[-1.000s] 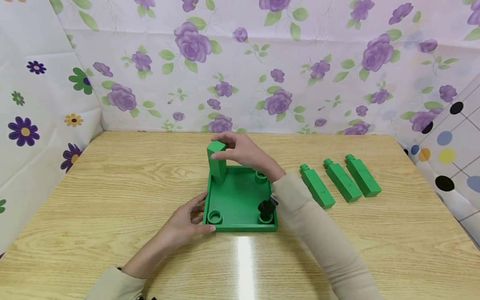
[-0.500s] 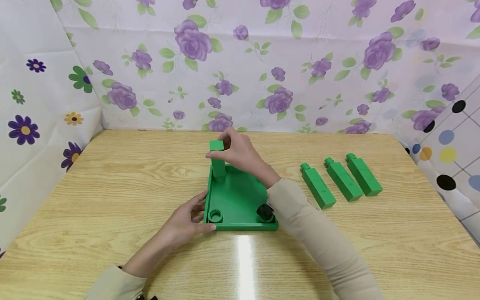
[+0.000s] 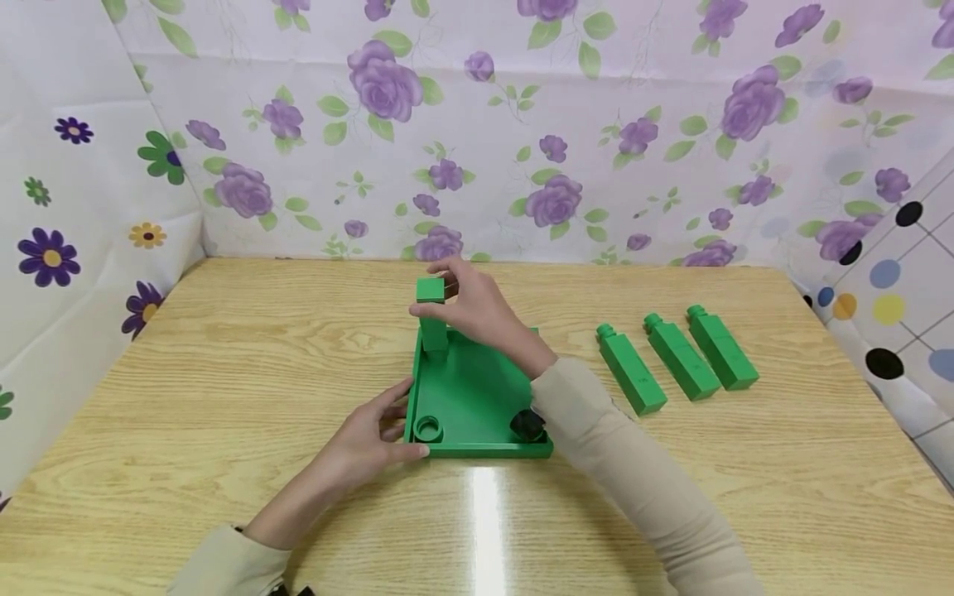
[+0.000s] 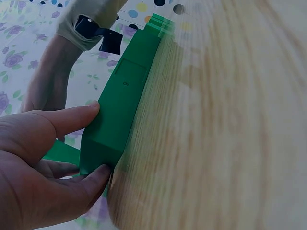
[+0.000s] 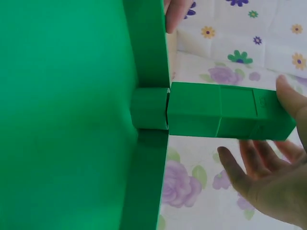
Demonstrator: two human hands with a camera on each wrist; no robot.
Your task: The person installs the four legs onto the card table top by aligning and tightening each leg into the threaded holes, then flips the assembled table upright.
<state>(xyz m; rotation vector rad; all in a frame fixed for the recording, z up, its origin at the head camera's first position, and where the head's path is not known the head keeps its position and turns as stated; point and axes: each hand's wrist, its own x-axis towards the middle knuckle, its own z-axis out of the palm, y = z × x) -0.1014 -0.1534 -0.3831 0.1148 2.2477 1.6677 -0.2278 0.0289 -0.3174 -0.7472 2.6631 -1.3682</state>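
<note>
An upturned green square tabletop (image 3: 471,401) with raised edges lies on the wooden table. My left hand (image 3: 363,445) holds its near left corner, thumb on the front edge and fingers along the left side. At the far left corner a green square table leg (image 3: 433,327) stands upright. My right hand (image 3: 480,305) grips the leg near its top, thumb in front and fingers behind. In the right wrist view the leg meets the round socket (image 5: 150,108), with a thin dark line between them. An open socket (image 3: 428,429) shows at the near left corner.
Three more green legs with threaded ends, a left one (image 3: 632,372), a middle one (image 3: 682,360) and a right one (image 3: 723,349), lie to the right on the wooden table (image 3: 246,356). My right forearm and its black wrist camera (image 3: 527,425) cover the tabletop's right side.
The leg was tilted a second ago and now stands straight at the far left corner. My right fingers have shifted slightly around its top. The left hand stays in place.
</note>
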